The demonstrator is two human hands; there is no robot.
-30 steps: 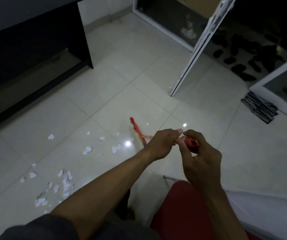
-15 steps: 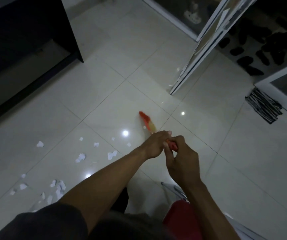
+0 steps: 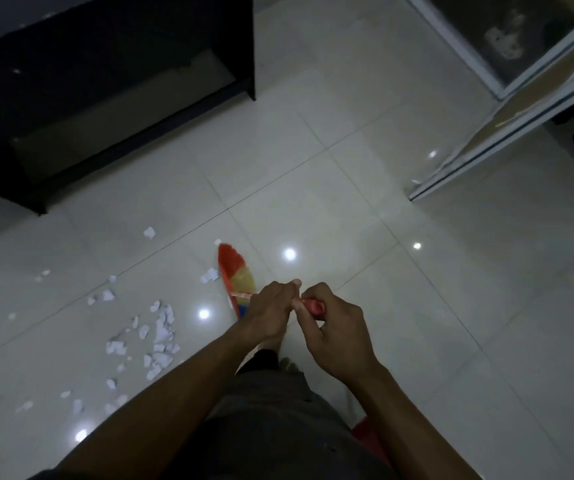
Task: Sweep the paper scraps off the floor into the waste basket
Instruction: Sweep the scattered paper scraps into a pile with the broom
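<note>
Red-handled broom (image 3: 234, 271) gripped by left hand (image 3: 271, 308) and right hand (image 3: 336, 329), bristles beside paper scraps (image 3: 161, 332) on floor (image 3: 313, 202).

No writing, label, brand, number or sign can be read anywhere in this dim view: none on the broom (image 3: 235, 271), the paper scraps (image 3: 162, 329), the floor (image 3: 313, 209), the dark bench (image 3: 105, 64) at 11 o'clock, or the door frame (image 3: 507, 133) at 2 o'clock.

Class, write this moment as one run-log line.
left hand: grips red broom handle | right hand: grips handle end | red-yellow-blue broom head: on white tiled floor | torn white paper scraps: mostly left of broom head
</note>
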